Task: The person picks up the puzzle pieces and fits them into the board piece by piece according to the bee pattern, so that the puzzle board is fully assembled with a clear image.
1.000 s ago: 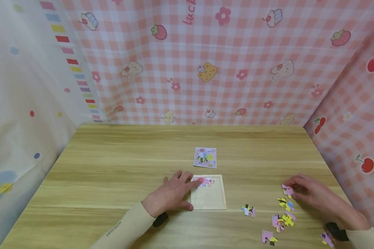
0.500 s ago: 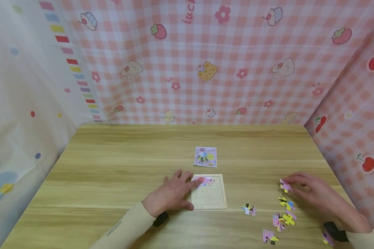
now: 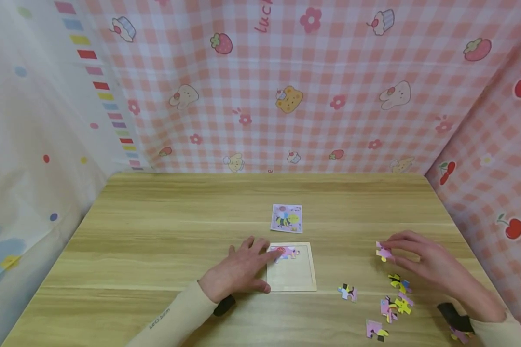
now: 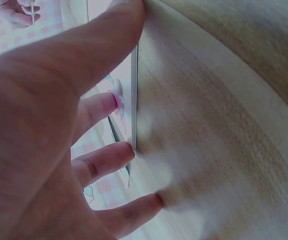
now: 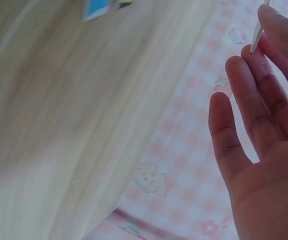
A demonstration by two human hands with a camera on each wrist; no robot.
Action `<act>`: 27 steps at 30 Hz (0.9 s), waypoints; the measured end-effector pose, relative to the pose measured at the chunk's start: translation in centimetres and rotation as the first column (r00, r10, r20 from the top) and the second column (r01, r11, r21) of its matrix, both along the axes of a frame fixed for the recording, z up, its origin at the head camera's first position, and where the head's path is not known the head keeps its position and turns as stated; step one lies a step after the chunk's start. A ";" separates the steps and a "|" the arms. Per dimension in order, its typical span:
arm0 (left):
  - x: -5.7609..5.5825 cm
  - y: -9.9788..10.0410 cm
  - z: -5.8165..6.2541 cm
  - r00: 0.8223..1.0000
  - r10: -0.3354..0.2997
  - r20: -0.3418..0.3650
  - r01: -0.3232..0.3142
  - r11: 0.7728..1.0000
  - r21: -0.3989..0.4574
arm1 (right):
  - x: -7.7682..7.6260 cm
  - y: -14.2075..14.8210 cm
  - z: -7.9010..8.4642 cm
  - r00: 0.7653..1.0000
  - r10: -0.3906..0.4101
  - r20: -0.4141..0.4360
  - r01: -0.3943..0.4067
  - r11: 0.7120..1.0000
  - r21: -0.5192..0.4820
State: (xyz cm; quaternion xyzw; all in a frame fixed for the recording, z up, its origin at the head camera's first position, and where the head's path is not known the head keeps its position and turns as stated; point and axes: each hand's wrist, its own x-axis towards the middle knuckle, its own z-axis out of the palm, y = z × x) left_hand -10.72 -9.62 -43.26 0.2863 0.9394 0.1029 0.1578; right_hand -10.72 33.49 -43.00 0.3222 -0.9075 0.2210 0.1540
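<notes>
My left hand (image 3: pixel 240 270) rests at the left edge of a square wooden puzzle tray (image 3: pixel 292 277), its fingers spread. One fingertip touches the joined pink puzzle pieces (image 3: pixel 288 252) in the tray's top left. My right hand (image 3: pixel 425 253) pinches a pink and yellow puzzle piece (image 3: pixel 383 251) between thumb and fingers, above the table to the right of the tray. Edge-on in the right wrist view, that piece looks like a thin pale sliver (image 5: pixel 257 37). In the left wrist view the thumb (image 4: pixel 104 37) and fingers of my left hand lie along the tray's rim.
A bee picture card (image 3: pixel 286 219) lies behind the tray. Several loose pieces lie to the right, among them a yellow piece (image 3: pixel 403 304) and a pink corner piece (image 3: pixel 375 330). One loose piece (image 3: pixel 346 292) is closer to the tray. Patterned curtains (image 3: pixel 260 86) hang around the table.
My right hand has lifted the pink and yellow puzzle piece from beside the loose pieces and moved left with it. The left hand stays in place on the tray.
</notes>
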 end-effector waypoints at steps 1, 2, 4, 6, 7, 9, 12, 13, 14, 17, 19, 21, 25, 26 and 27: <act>0.0 0.0 0.0 1.000 0.000 0.002 0.000 1.000 -0.001 | 0.0 -0.2 0.1 1.000 -0.001 0.001 0.001 1.000 -0.001; 0.0 0.0 0.0 1.000 -0.002 0.002 0.002 1.000 -0.001 | 0.0 -0.5 0.3 1.000 0.001 0.000 -0.001 1.000 -0.003; -0.1 0.0 -0.1 1.000 -0.006 0.000 0.006 1.000 0.000 | -0.2 -1.0 0.6 1.000 0.005 0.001 -0.005 1.000 -0.008; -0.2 0.0 0.0 1.000 -0.011 -0.005 0.011 1.000 0.001 | -0.3 -1.5 0.8 1.000 0.008 -0.005 -0.008 1.000 -0.011; -0.2 0.0 -0.1 1.000 -0.013 -0.007 0.013 1.000 0.002 | -0.3 -1.8 0.9 1.000 0.007 -0.008 -0.007 1.000 -0.010; -0.2 -0.1 -0.1 1.000 -0.016 -0.008 0.016 1.000 0.004 | -0.4 -2.3 1.2 1.000 0.010 -0.007 -0.010 1.000 -0.013; -0.1 -0.1 -0.1 1.000 -0.018 -0.009 0.018 1.000 0.005 | -0.6 -2.9 1.4 1.000 0.010 0.001 -0.010 1.000 -0.011; -0.1 -0.1 -0.1 1.000 -0.018 -0.010 0.018 1.000 0.006 | -0.6 -3.2 1.5 1.000 0.012 0.006 -0.012 1.000 -0.012; -0.1 -0.1 -0.1 1.000 -0.018 -0.011 0.018 1.000 0.006 | -0.6 -3.4 1.6 1.000 0.014 0.012 -0.014 1.000 -0.014; -0.1 -0.1 -0.1 1.000 -0.017 -0.013 0.017 1.000 0.006 | -0.7 -3.9 1.8 1.000 0.014 0.017 -0.014 1.000 -0.017; -0.1 0.0 -0.1 1.000 -0.016 -0.014 0.016 1.000 0.006 | -0.8 -4.2 2.0 1.000 0.019 0.019 -0.019 0.999 -0.025; -0.1 0.0 0.0 1.000 -0.015 -0.015 0.016 1.000 0.007 | -0.8 -4.6 2.1 0.999 0.027 0.017 -0.027 0.999 -0.030; -0.1 -0.1 0.0 1.000 -0.014 -0.016 0.014 1.000 0.007 | -1.0 -5.4 2.2 0.998 0.049 0.032 -0.048 0.998 -0.035; -0.1 -0.1 -0.1 1.000 -0.014 -0.015 0.014 1.000 0.006 | -1.0 -5.6 2.2 0.998 0.053 0.033 -0.052 0.998 -0.035; -0.1 -0.1 -0.1 1.000 -0.012 -0.014 0.012 1.000 0.006 | -1.0 -5.9 2.2 0.997 0.060 0.038 -0.059 0.998 -0.038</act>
